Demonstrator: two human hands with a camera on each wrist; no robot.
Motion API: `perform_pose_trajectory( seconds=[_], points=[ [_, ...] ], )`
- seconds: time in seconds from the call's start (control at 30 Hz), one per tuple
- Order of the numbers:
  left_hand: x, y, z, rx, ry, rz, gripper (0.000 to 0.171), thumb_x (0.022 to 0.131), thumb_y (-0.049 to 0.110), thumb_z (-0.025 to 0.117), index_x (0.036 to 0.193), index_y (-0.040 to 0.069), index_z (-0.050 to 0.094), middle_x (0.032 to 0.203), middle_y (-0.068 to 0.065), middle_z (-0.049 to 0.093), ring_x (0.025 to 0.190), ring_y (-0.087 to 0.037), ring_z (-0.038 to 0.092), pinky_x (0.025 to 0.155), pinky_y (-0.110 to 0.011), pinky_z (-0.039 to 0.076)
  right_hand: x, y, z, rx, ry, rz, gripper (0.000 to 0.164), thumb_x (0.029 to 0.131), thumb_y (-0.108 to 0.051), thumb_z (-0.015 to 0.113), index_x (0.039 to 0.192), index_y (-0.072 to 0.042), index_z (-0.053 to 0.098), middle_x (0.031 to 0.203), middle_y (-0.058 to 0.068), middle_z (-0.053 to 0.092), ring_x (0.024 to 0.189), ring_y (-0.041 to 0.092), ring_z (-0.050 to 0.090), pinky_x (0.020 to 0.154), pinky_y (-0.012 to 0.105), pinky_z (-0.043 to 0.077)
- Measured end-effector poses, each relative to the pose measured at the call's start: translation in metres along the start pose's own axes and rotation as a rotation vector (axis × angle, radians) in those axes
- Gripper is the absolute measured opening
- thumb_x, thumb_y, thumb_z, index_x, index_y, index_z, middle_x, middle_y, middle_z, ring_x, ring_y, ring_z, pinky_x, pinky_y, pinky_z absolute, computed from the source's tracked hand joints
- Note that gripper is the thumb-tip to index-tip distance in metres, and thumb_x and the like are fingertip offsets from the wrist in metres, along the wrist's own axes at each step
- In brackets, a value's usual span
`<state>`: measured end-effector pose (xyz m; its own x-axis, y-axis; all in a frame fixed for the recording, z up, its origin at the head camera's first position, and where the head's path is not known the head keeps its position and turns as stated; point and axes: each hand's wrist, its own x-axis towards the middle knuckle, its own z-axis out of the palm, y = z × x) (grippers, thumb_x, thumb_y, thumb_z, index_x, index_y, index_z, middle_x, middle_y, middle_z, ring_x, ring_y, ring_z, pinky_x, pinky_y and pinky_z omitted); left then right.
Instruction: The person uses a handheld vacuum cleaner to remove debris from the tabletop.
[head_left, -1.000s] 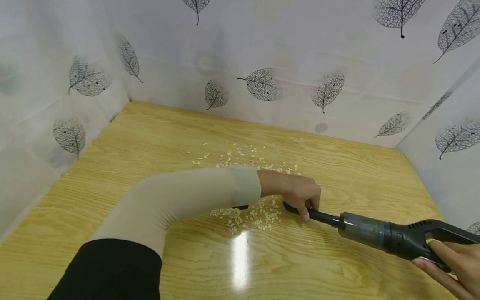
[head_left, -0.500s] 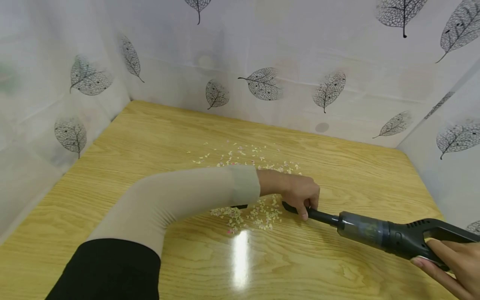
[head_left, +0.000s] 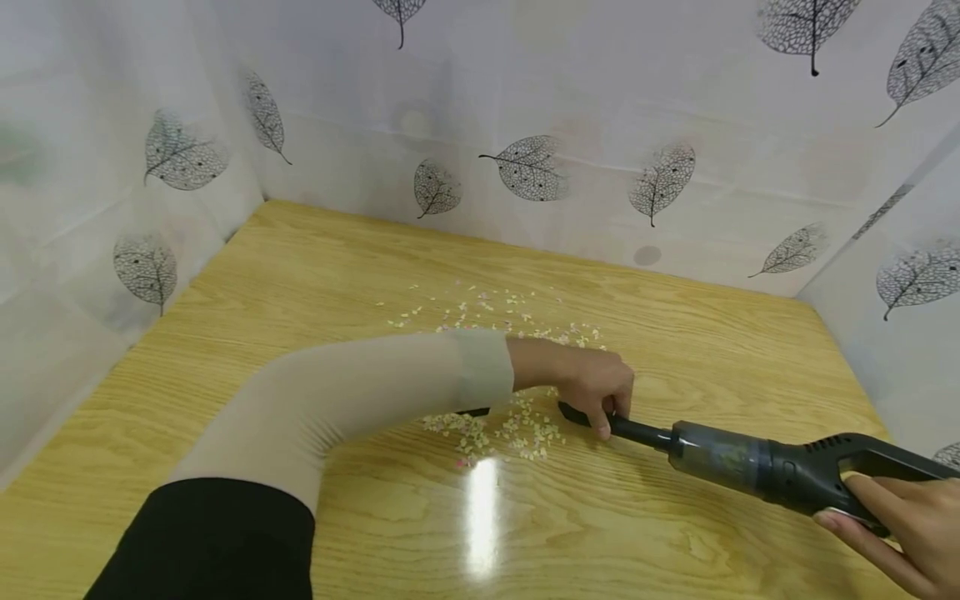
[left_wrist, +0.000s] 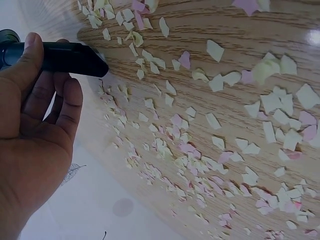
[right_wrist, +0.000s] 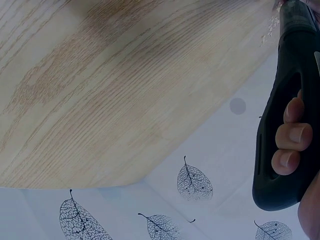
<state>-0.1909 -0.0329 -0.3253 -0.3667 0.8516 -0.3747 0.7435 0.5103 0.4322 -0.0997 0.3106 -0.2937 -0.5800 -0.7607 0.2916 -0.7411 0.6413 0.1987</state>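
A black handheld vacuum cleaner (head_left: 802, 473) with a see-through dust cup (head_left: 716, 450) slants over the wooden table in the head view. My right hand (head_left: 915, 529) grips its handle at the right edge; in the right wrist view, curled fingers (right_wrist: 293, 136) show through the handle's loop. My left hand (head_left: 597, 382) pinches the slim nozzle near its front end. Close up in the left wrist view, the thumb presses on the black nozzle (left_wrist: 75, 58), with fingers beneath. Small pale yellow and pink paper scraps (left_wrist: 185, 150) lie scattered just beyond the nozzle's slanted tip.
The wood-grain table (head_left: 300, 250) meets white curtains (head_left: 337, 108) printed with leaves at the back and sides. The left sleeve (head_left: 390, 379) covers part of the scraps. A small black strip (head_left: 472, 412) shows at the sleeve's lower edge.
Both hands and the vacuum cleaner have shifted slightly left in the head view, with the same grips. The paper scraps look much the same.
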Motion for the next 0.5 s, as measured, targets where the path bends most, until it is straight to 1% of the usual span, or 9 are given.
perform_pose_trajectory(
  seconds=[0.2,0.33,0.47,0.5],
  points=[
    [-0.0016,-0.0008,0.0008,-0.008,0.001,0.002,0.033,0.091,0.03,0.074,0.121,0.015,0.074,0.113,0.004,0.075,0.103,-0.004,0.067,0.084,-0.013,0.049,0.0001,-0.0002,0.001,-0.011,-0.017,0.005,0.056,0.097,-0.069,0.038,0.07,-0.02,0.044,0.059,-0.015,0.02,0.049,-0.006,0.008,0.048,0.018,0.014],
    [-0.0024,0.0007,0.001,0.007,-0.004,-0.005,0.034,0.091,0.031,0.074,0.121,0.016,0.074,0.112,0.004,0.075,0.102,-0.003,0.067,0.084,-0.012,0.049,0.0005,0.0007,0.0011,-0.001,-0.006,-0.004,0.056,0.097,-0.07,0.038,0.069,-0.021,0.043,0.059,-0.016,0.02,0.049,-0.007,0.008,0.047,0.017,0.014],
    [-0.0041,0.0036,0.0028,0.006,-0.011,0.007,0.031,0.091,0.03,0.074,0.118,0.015,0.075,0.109,0.003,0.076,0.093,-0.002,0.065,0.08,-0.012,0.047,-0.0001,0.0009,0.0003,0.005,0.001,-0.008,0.056,0.097,-0.071,0.037,0.069,-0.022,0.042,0.059,-0.017,0.019,0.05,-0.007,0.008,0.047,0.017,0.013],
    [-0.0045,0.0042,0.0032,0.004,-0.014,0.014,0.03,0.091,0.03,0.074,0.117,0.015,0.076,0.104,0.004,0.076,0.086,-0.001,0.063,0.078,-0.012,0.046,-0.0006,0.0008,0.0003,0.005,-0.002,-0.006,0.056,0.097,-0.071,0.038,0.069,-0.022,0.042,0.059,-0.017,0.019,0.05,-0.007,0.008,0.048,0.017,0.013]
  ],
)
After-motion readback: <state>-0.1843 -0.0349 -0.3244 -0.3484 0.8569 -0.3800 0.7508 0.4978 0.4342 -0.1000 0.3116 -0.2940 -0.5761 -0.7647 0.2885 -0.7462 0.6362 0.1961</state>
